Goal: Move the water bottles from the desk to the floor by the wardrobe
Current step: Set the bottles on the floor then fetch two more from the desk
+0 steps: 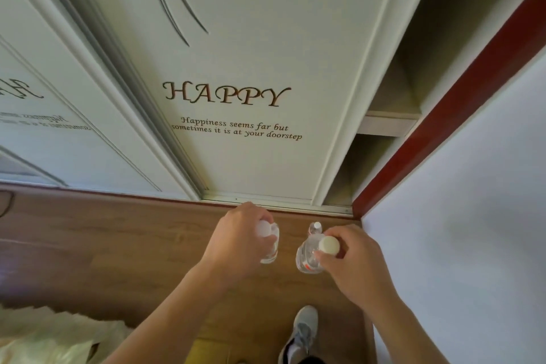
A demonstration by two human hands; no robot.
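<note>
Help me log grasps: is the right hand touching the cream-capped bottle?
Touching. Head view: the right hand pinches the cream-capped bottle at its top.

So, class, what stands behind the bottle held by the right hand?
A third bottle by the wardrobe; only its cap and neck show. The held bottle covers its body.

Head view: steep downward, close to wardrobe (236, 68).

Grey sneaker (301, 331), white wall (458, 216) (red trim (443, 118) alongside), crumpled pale plastic (44, 340)
</note>
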